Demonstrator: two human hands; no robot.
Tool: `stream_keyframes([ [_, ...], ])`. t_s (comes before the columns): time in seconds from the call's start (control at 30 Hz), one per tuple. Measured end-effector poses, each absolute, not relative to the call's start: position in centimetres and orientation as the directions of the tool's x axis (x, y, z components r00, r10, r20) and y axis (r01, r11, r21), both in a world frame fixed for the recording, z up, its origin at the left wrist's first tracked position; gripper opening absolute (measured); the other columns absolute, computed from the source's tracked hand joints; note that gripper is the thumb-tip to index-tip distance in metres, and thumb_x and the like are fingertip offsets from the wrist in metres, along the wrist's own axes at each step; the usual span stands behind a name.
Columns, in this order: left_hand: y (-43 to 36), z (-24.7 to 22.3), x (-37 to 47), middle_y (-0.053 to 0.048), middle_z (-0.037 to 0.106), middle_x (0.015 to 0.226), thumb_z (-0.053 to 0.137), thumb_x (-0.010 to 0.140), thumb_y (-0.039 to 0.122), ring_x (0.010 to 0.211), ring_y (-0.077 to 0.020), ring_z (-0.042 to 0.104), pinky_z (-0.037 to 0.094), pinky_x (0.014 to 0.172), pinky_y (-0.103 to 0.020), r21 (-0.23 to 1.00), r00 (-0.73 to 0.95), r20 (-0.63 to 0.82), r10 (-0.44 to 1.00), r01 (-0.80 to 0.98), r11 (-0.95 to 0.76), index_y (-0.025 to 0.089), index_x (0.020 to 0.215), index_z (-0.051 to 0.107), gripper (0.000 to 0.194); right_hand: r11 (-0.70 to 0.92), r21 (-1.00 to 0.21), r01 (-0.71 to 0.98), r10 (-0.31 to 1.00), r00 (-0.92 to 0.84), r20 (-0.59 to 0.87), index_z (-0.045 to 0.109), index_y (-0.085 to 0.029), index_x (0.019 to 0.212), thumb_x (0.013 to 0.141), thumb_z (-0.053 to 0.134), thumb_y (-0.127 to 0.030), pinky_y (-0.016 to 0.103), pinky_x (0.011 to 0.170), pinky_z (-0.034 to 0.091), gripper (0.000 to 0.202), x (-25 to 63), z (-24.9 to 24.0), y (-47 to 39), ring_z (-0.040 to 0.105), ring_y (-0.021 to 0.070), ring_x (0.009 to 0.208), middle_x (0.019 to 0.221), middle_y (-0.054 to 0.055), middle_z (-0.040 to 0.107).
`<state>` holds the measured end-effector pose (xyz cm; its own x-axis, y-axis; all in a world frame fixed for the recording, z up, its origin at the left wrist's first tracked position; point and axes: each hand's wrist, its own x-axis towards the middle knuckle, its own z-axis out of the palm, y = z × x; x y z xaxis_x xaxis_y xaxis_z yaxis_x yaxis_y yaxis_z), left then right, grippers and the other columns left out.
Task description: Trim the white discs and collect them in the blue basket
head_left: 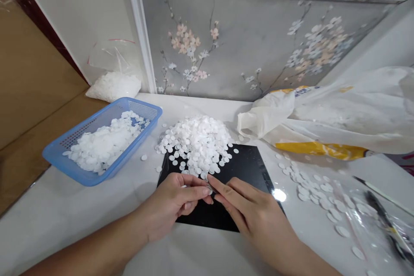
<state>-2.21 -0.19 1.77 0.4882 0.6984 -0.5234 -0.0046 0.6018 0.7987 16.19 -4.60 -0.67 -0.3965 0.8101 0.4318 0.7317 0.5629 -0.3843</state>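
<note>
My left hand [186,194] is closed in a pinch, with a small white disc [210,190] between thumb and fingertips. My right hand [250,207] meets it there, index finger and thumb drawn in at the disc's edge. A thin greyish sliver shows between the fingertips; what the right hand grips is too small to make out. Both hands are over a black mat [249,166]. Just beyond them lies a heap of white discs [202,140], partly on the mat and partly on the white tabletop [174,250].
On the left stands a blue plastic basket [53,157] with many white discs inside. A clear bag of white pieces [114,86] leans behind it. At right are a large white-and-yellow plastic bag [323,116], scattered discs [310,187], a thin pointed tool [384,194] and a black-handled tool [378,207].
</note>
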Motion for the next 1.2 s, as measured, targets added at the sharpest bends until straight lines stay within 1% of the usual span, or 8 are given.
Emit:
stream_keyframes([
  [0.4,0.2,2.3,-2.4,-0.003,0.063,0.067,0.068,0.072,0.026,0.042,-0.0026,0.026,0.011,0.043,-0.025,0.833,0.525,-0.495,0.692,0.060,0.550,0.012,0.073,0.067,0.014,0.605,-0.311,0.733,0.775,-0.451,0.444,0.059,-0.014,0.120,0.097,0.036,-0.022,0.020,0.049,0.046,0.034,16.5,-0.2,-4.4,0.055,0.0108,0.057,0.068,0.003,0.058],
  [0.63,0.2,2.4,-2.6,0.000,0.059,0.058,0.067,0.074,0.027,0.041,-0.0019,0.021,0.009,0.044,-0.026,0.838,0.547,-0.491,0.677,0.087,0.538,0.011,0.070,0.066,0.016,0.631,-0.247,0.735,0.746,-0.487,0.454,0.060,-0.012,0.118,0.097,0.038,-0.022,0.021,0.049,0.045,0.033,16.6,-0.2,-4.4,0.056,0.0120,0.057,0.067,0.003,0.058],
  [0.7,0.2,2.3,-2.5,-0.001,0.061,0.062,0.067,0.073,0.027,0.041,-0.0021,0.023,0.010,0.044,-0.025,0.835,0.536,-0.498,0.681,0.086,0.543,0.011,0.073,0.066,0.016,0.599,-0.237,0.764,0.766,-0.461,0.449,0.062,-0.014,0.117,0.097,0.037,-0.023,0.020,0.048,0.043,0.033,16.7,-0.3,-4.3,0.056,0.0115,0.056,0.067,0.002,0.057],
  [0.77,0.2,2.2,-2.5,-0.004,0.065,0.068,0.068,0.073,0.027,0.042,-0.0022,0.025,0.011,0.044,-0.025,0.830,0.521,-0.504,0.688,0.073,0.553,0.012,0.077,0.064,0.016,0.521,-0.279,0.806,0.819,-0.381,0.430,0.063,-0.017,0.117,0.098,0.035,-0.025,0.019,0.045,0.041,0.034,16.7,-0.3,-4.3,0.055,0.0102,0.053,0.066,0.002,0.056],
  [0.87,0.1,2.1,-2.5,-0.007,0.068,0.075,0.067,0.073,0.028,0.043,-0.0022,0.027,0.011,0.044,-0.024,0.816,0.522,-0.504,0.688,0.028,0.577,0.013,0.078,0.059,0.017,0.417,-0.436,0.798,0.888,-0.254,0.384,0.060,-0.020,0.121,0.098,0.034,-0.029,0.017,0.043,0.042,0.036,16.6,-0.2,-4.4,0.054,0.0089,0.049,0.068,0.001,0.055],
  [0.97,-0.1,1.9,-2.4,-0.007,0.069,0.075,0.068,0.073,0.030,0.043,-0.0021,0.026,0.011,0.044,-0.023,0.798,0.511,-0.510,0.692,-0.019,0.603,0.015,0.079,0.055,0.021,0.404,-0.537,0.741,0.903,-0.230,0.362,0.057,-0.020,0.125,0.097,0.034,-0.031,0.017,0.046,0.045,0.037,16.2,-0.1,-4.6,0.054,0.0091,0.050,0.069,0.000,0.055],
  [1.07,-0.2,1.9,-2.4,-0.005,0.067,0.072,0.069,0.072,0.031,0.042,-0.0019,0.027,0.011,0.044,-0.023,0.793,0.491,-0.516,0.702,-0.037,0.608,0.016,0.081,0.054,0.023,0.425,-0.534,0.731,0.898,-0.270,0.346,0.057,-0.018,0.125,0.098,0.032,-0.032,0.018,0.046,0.046,0.040,15.8,-0.2,-4.9,0.053,0.0094,0.049,0.067,0.001,0.054],
  [1.2,-0.3,1.8,-2.3,-0.003,0.066,0.069,0.069,0.072,0.031,0.041,-0.0018,0.028,0.010,0.044,-0.022,0.789,0.493,-0.515,0.701,-0.047,0.613,0.016,0.082,0.054,0.023,0.455,-0.477,0.752,0.882,-0.310,0.354,0.058,-0.016,0.124,0.098,0.031,-0.031,0.019,0.046,0.046,0.041,15.6,-0.4,-4.9,0.053,0.0102,0.051,0.068,0.002,0.054],
])
